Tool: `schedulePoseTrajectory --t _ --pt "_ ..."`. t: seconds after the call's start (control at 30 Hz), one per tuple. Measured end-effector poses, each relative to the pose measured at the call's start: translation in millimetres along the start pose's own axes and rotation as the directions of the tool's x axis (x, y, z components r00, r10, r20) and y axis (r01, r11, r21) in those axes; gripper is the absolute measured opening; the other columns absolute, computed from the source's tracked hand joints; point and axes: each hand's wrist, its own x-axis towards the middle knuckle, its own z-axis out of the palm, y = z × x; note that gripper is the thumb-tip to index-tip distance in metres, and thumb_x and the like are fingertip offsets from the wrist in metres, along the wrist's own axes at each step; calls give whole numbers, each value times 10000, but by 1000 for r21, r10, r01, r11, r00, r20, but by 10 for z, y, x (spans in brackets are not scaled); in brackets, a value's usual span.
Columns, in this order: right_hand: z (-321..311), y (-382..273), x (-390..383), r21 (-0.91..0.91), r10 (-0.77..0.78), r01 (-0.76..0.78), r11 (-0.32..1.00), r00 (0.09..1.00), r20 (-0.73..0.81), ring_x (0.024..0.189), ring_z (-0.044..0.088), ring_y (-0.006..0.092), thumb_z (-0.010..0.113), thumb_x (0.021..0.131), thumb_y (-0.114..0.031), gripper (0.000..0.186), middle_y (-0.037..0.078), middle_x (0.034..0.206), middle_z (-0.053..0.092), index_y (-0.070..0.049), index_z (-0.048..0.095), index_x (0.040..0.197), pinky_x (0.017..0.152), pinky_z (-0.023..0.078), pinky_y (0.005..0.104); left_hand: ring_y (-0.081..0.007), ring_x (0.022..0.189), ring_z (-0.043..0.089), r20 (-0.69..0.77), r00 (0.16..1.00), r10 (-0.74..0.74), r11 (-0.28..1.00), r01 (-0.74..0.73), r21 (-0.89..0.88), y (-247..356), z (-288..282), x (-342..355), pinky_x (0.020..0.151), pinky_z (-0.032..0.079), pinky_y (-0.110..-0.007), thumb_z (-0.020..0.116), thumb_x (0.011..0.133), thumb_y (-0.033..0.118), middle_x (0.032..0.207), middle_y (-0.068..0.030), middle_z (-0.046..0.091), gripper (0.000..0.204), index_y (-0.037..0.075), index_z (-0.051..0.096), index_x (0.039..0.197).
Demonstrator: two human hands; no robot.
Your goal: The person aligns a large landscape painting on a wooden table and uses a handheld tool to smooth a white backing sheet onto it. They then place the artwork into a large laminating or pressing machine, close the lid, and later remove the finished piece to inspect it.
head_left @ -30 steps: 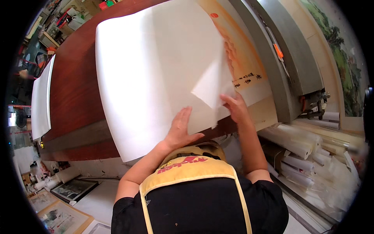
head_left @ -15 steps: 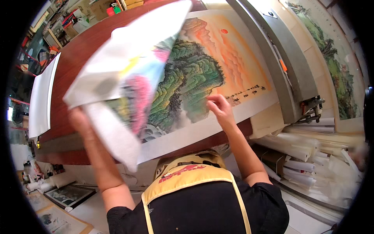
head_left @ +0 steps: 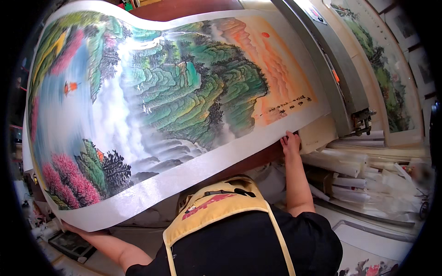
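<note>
1. Painting (head_left: pixel 184 96): upper left to centre, over the worktop (head_left: pixel 198 7).
2. Brown carton (head_left: pixel 317 178), right: contents unclear.
3. Left grip (head_left: pixel 69 226): mostly hidden at painting's lower-left corner; cannot tell closure.
4. Right grip (head_left: pixel 290 143): fingers curled at painting's lower edge; cannot tell whether pinching.

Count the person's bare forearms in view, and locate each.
2: left forearm, leading to the large painting's lower left corner; right forearm, below its lower right edge.

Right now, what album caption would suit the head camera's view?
A colourful mountain painting over a red-brown table, left hand at its near left corner, right hand by its near edge.
</note>
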Motion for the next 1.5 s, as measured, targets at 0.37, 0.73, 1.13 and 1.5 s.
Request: schedulePoseTrajectory --t 0.37,0.73,1.13,1.5 --pt "-157 -59 251 -189 131 -122 974 991 37 651 532 93 681 942 -222 89 -39 766 583 -150 633 920 509 405 233 -288 1153 629 94 914 -394 747 378 -547 -711 -947 -847 1034 453 -402 580 957 567 1308 -162 654 727 -30 556 1372" --pt "-126 -310 555 -112 48 -37 993 994 96 984 662 225 655 981 -202 247 88 1083 676 -18 618 1142 888 567 384 -246 1197 600 547 601 -582 810 483 332 -928 -1323 -3450 1036 460 -358 628 999 255 1322 -148 628 443 -50 575 1316" --pt "-559 -621 618 -328 118 -61 943 981 155 780 615 125 747 904 -129 177 -15 923 653 -109 605 1006 622 521 269 -237 1158 602 488 715 -501 865 392 313 -1528 -1271 -2881 1019 460 -361 694 957 204 1276 -154 637 440 -78 592 1279" --pt "-464 -583 902 -295 66 -11 955 982 179 673 618 118 702 946 -156 104 9 854 657 -107 614 976 525 513 220 -206 1217 559 489 722 -490 872 390 297 -1242 -1484 -3202 1060 436 -348 647 998 197 1384 -127 575 475 -57 516 1378"
